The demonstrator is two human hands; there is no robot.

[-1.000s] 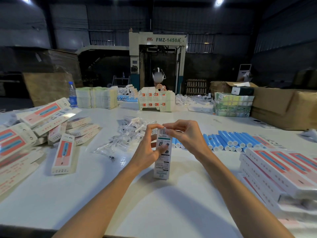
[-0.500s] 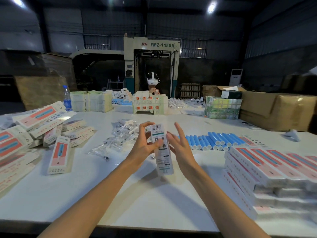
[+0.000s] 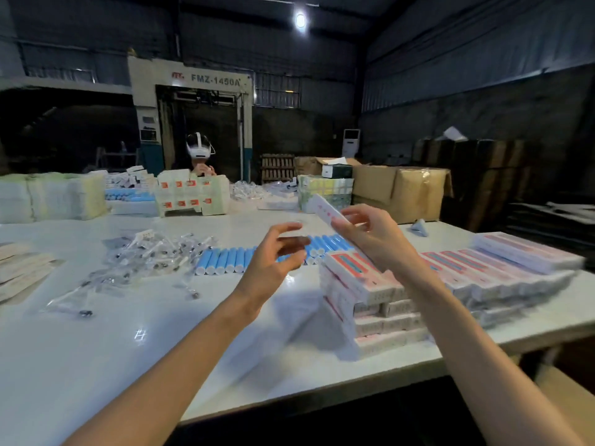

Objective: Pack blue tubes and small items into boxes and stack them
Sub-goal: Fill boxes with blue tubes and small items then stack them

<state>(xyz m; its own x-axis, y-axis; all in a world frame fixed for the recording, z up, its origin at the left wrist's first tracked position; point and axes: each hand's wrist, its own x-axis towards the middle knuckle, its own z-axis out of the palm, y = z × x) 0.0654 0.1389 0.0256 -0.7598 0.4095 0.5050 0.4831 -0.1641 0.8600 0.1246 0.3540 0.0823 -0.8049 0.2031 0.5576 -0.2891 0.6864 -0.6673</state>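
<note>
Fingers (image 3: 346,224) of the right hand (image 3: 376,239) pinch a box (image 3: 323,207) by its lower end, holding it tilted in the air, its far end pointing up and away. It is blurred, so its print cannot be read. Just below it are the stacked boxes (image 3: 360,281) at the right of the surface (image 3: 128,349). The left hand (image 3: 273,262) hovers beside it with loosely curled fingers, holding nothing. Behind both hands lies a row of blue tubes (image 3: 225,260), and small bagged items (image 3: 154,255) are scattered to the left.
</note>
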